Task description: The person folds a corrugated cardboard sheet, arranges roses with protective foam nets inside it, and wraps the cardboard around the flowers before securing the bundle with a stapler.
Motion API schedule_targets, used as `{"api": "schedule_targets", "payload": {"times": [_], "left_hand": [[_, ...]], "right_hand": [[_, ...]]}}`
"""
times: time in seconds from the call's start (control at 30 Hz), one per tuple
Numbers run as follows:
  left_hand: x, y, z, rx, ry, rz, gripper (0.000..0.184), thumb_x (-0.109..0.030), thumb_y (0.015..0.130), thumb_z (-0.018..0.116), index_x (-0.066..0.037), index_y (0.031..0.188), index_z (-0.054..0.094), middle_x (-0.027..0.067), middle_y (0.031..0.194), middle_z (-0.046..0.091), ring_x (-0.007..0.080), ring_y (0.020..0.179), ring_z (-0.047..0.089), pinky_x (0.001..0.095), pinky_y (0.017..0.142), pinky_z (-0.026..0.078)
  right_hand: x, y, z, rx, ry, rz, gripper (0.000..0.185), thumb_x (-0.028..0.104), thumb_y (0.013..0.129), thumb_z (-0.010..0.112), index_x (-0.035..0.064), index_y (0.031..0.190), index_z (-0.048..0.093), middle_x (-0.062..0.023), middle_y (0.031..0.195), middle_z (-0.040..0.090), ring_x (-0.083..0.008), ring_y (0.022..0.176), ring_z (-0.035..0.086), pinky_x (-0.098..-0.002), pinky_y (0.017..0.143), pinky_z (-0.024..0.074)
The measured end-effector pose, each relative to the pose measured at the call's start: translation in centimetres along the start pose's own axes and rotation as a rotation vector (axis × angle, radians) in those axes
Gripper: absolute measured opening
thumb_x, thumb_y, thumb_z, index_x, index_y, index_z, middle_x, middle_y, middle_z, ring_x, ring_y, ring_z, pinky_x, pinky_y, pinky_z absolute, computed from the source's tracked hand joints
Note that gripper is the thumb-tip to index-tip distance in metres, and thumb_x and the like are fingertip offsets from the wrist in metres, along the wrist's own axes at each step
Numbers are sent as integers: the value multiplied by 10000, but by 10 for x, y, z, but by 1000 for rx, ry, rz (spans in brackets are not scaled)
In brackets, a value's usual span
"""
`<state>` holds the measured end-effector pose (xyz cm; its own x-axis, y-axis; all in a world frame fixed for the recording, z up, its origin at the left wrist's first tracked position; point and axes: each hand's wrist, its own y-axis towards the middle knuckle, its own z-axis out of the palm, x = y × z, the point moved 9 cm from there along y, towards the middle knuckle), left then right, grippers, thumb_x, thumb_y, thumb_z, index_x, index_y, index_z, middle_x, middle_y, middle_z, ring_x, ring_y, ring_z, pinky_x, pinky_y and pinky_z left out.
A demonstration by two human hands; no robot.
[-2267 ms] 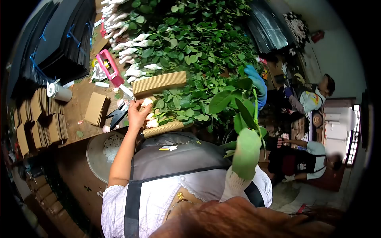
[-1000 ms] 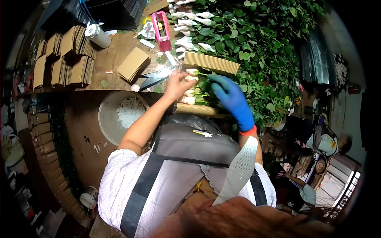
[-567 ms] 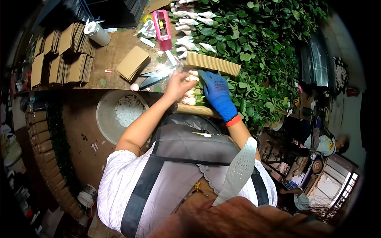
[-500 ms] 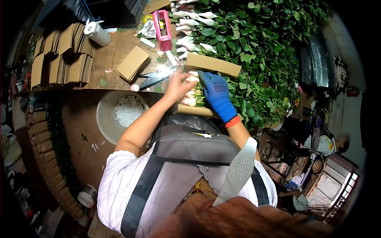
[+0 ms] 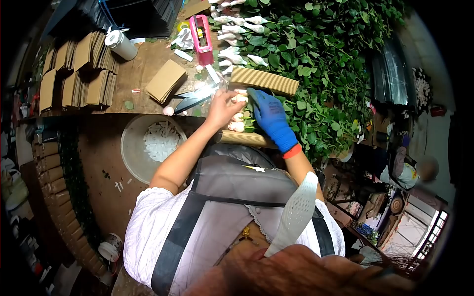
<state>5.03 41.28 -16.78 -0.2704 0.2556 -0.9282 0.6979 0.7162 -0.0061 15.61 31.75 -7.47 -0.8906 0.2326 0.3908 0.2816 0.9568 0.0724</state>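
Several pale roses lie in a row on the bench, between two upright folds of corrugated cardboard. My left hand, bare, has its thumb and fingers closed on a rose head at the far end of the row. Beside it, my right hand wears a blue glove with an orange cuff. Its fingers are bent together around rose stems just behind the heads; the palm side is hidden. Scissors with dark handles lie left of my left hand, their blades partly lost in glare.
Leafy rose stems cover the bench's right side, with white-netted heads at their left. A pink tape dispenser, a cardboard stack and a white bottle stand nearby. Below the edge is a tub of white pieces.
My hands stay at the same roses with only slight movement. The gloved hand's fingers have shifted a little. The person at far right has moved slightly.
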Motion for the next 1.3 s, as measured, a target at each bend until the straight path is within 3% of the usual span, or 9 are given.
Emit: {"api": "schedule_targets", "payload": {"times": [0.13,0.17,0.27,0.37,0.67,1.0,1.1,1.23,1.3], "left_hand": [[3,-18,-45,-65,-80,-15,315,-231,906,720,-40,1152,671,152,1235,608,280,1193,567,365,1025,434],[9,-23,-70,-192,-16,26,301,-224,913,709,-41,1148,668,153,1232,615,286,1207,564,375,1031,433],[19,-27,-140,-358,527,48,420,-250,856,739,-35,1198,625,196,1243,606,373,1192,545,441,1030,424],[23,-18,-176,-451,1005,103,695,-261,771,811,-8,1348,518,203,1285,581,407,1210,511,464,1042,404],[61,14,-205,-256,864,-91,788,-278,694,870,-73,1373,525,192,1208,599,384,1155,542,475,1014,419],[56,18,-224,-279,885,-73,762,-316,702,854,-109,1360,531,180,1181,573,379,1125,519,484,979,423],[3,5,-227,-483,792,74,788,-331,699,839,-89,1366,497,185,1173,527,371,1119,485,481,980,415],[-80,-21,-148,-193,414,246,883,-364,671,822,-44,1397,435,201,1173,446,382,1094,435,488,993,385],[-104,-44,-106,-38,343,318,930,-360,667,843,-40,1427,412,189,1184,436,379,1079,442,485,978,390]], "right_hand": [[22,-25,-75,-246,219,28,380,95,904,625,59,1282,637,-164,1218,673,-332,1091,657,-380,925,521],[22,-33,-82,-250,318,71,384,94,906,626,54,1288,634,-163,1214,675,-324,1087,660,-375,927,518],[14,-57,-88,-223,604,228,394,83,912,633,32,1303,626,-154,1206,683,-290,1083,665,-357,948,502],[22,-60,-89,-195,532,154,396,68,903,641,30,1298,629,-155,1229,677,-287,1103,660,-359,960,498],[38,-51,-75,-199,447,91,359,79,898,657,42,1255,662,-138,1214,689,-308,1110,654,-384,961,498],[53,-38,-60,-197,452,79,337,81,902,651,30,1234,669,-160,1188,692,-303,1081,663,-379,948,504],[56,-33,-33,-41,619,171,362,82,956,587,7,1309,616,-134,1212,681,-221,1095,652,-328,957,500],[72,-19,23,17,1111,364,455,99,974,589,-15,1405,498,-112,1235,634,-161,1024,630,-301,896,517],[51,-21,29,-69,1036,491,368,212,935,681,16,1240,617,-40,970,655,-102,836,590,-281,744,508]]}}
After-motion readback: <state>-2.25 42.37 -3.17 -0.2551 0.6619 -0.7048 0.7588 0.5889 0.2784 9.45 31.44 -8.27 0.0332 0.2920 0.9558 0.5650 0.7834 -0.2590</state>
